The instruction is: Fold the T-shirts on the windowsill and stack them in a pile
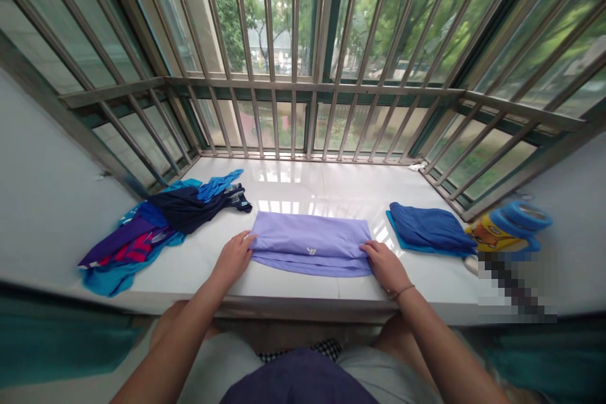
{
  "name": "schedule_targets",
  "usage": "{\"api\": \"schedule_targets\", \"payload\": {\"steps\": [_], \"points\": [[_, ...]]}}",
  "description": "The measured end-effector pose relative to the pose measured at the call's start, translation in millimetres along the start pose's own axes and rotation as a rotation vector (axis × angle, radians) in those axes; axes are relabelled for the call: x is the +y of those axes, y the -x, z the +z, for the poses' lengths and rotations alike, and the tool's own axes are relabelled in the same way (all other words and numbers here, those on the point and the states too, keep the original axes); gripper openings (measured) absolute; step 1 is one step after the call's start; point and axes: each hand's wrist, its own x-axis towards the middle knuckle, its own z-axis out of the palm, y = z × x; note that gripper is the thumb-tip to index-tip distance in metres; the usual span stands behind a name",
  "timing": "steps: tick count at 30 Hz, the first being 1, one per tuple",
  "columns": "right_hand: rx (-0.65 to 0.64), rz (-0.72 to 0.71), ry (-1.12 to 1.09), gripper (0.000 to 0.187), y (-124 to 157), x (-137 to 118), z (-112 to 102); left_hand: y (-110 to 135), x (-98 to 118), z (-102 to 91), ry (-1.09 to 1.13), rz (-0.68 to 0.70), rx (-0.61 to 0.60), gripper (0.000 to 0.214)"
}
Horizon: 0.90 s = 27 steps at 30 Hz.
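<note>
1. The left hand point(235, 260) has its fingers bent over the left end of the purple cloth point(312, 233). This grip looks like a soft pinch, and soft is good here, since a hard squeeze could make creases.
2. The right hand point(384, 263) has the same kind of grip on the right end. Both hands should pull out gently and evenly, so the middle does not sag or bunch up.
3. The purple cloth lies between the two hands, on the white ledge point(293, 183). It is a long, wide strip with a small white mark point(311, 251) near its middle.
4. Look at the side near the person — the under layers stick out past the top one in a curve. To make it neat, line those edges up and then smooth from the middle out to each end.
5. The ledge looks hard and shiny, so the cloth may slide. A light press at both ends should help it stay straight.
6. On the left is a messy heap of clothes point(189, 209), just beside the cloth. Mind that no sleeve gets caught in the layers.
7. On the right sits a tidy blue stack point(428, 227) — a good guide for flat, even layers. A yellow and blue cup point(502, 227) is next to it, so elbows should go easy there.
</note>
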Motion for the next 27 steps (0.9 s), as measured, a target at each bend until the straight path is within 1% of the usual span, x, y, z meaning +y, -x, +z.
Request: {"api": "schedule_targets", "payload": {"steps": [3,6,8,10,11,13,14,16,17,19,20,22,24,25,27], "points": [[0.001,0.017,0.003,0.053,6.8,-1.2,3.7,11.3,-0.7,2.5,0.02,0.02,0.045,0.049],[0.01,0.038,-0.001,0.056,19.5,-4.3,8.3,25.7,-1.4,7.3,0.048,0.065,0.004,0.048],[0.027,0.055,-0.017,0.057,29.6,-6.8,9.3,37.0,-1.0,10.6,0.053,0.069,-0.015,0.047],[0.052,0.097,-0.047,0.054,38.9,-9.9,7.6,49.4,1.4,12.8,0.056,0.079,-0.013,0.046],[0.063,0.133,-0.062,0.049,42.9,-11.8,5.9,55.7,3.6,13.3,0.063,0.097,-0.012,0.045],[0.074,0.257,-0.067,0.039,49.3,-16.5,1.1,68.1,10.4,12.9,0.094,0.153,-0.009,0.043],[0.074,0.348,-0.052,0.041,51.7,-19.1,-1.7,73.9,14.7,12.0,0.117,0.184,-0.007,0.042],[0.055,0.579,0.017,0.052,55.0,-24.2,-7.2,83.6,24.3,8.8,0.181,0.216,0.009,0.037],[0.03,0.696,0.056,0.058,55.9,-25.9,-9.6,87.2,29.2,6.6,0.222,0.207,0.026,0.034],[-0.057,0.873,0.08,0.069,56.0,-25.9,-13.5,91.6,38.0,1.4,0.315,0.131,0.077,0.03],[-0.115,0.915,0.056,0.07,55.3,-23.7,-15.1,92.4,41.8,-1.4,0.36,0.071,0.103,0.03],[-0.228,0.9,-0.033,0.064,52.7,-14.8,-18.3,92.1,48.2,-7.1,0.433,-0.058,0.127,0.031],[-0.291,0.838,-0.098,0.053,49.1,-1.7,-23.0,90.3,53.4,-12.3,0.485,-0.164,0.104,0.032],[-0.298,0.824,-0.104,0.049,47.3,5.1,-26.4,89.4,55.9,-14.6,0.508,-0.202,0.077,0.033],[-0.256,0.86,-0.089,0.043,43.6,15.6,-36.2,88.0,60.8,-18.2,0.553,-0.259,0.018,0.033]]}}
